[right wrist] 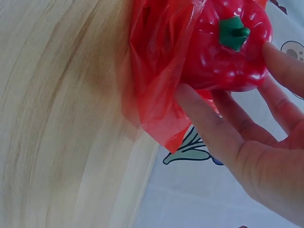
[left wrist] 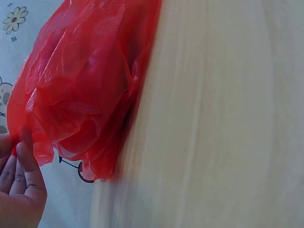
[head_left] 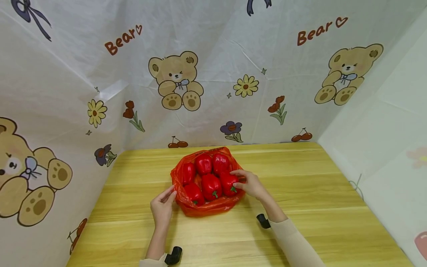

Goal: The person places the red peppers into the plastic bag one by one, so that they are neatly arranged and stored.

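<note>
A thin red plastic bag stands with its mouth spread wide, full of several glossy red bell peppers with green stems. At the bag's left rim, my left hand pinches the plastic between thumb and fingers; the left wrist view shows the red film bulging beside that hand. My right hand holds the front right bell pepper, thumb on the near side and fingers on the far side. In the right wrist view this pepper shows its green stem, with the bag's edge next to the thumb.
The bag rests on a light wooden table. Behind and at the sides hangs a white cloth printed with bears and flowers. Black wrist mounts show on both forearms. A thin cord lies at the right table edge.
</note>
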`<state>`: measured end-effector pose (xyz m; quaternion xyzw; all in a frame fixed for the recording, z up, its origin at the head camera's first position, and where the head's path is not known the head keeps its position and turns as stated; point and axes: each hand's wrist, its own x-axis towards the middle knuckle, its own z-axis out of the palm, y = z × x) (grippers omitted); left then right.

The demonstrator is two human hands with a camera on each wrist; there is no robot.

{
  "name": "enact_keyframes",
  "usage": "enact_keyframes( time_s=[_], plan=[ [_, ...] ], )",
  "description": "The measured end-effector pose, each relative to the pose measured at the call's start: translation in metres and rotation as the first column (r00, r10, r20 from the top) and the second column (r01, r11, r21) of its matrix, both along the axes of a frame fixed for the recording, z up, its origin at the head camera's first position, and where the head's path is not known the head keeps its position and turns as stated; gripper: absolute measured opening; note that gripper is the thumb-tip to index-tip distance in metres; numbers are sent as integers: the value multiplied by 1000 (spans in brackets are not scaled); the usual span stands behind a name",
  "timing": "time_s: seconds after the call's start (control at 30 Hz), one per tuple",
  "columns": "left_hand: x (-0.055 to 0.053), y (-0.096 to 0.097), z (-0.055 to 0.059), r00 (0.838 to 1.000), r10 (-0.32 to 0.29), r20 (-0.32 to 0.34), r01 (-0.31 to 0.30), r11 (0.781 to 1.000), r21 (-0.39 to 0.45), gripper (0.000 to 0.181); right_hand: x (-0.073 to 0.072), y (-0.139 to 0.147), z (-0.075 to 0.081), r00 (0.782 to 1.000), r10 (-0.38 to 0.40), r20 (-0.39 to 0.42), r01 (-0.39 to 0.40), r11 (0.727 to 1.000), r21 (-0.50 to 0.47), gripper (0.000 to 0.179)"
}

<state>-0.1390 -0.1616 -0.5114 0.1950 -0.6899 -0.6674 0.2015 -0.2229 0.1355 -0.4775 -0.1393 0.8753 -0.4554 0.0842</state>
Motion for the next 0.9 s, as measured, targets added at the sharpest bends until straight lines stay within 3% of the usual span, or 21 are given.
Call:
enact_keyframes(
  time_s=[0.2,0.37,0.6,0.77,0.9],
  plan=[
    [0,0,-1,1000,-2,12,2,1000,9,26,3,-4,1,999,-25,-33,29,995,96,36],
    [-1,0,-1,1000,-7,7,7,1000,8,26,3,1,2,997,-36,-71,40,997,60,39],
    [-1,0,-1,1000,-3,4,3,1000,7,26,1,21,2,969,-208,-137,206,978,-26,29],
    [-1,1,-1,1000,-3,2,3,1000,14,26,4,30,-6,958,-278,-67,283,954,100,35],
    [-1,1,-1,1000,-4,5,4,1000,10,26,7,31,-17,965,-261,34,249,947,201,44]
  ],
)
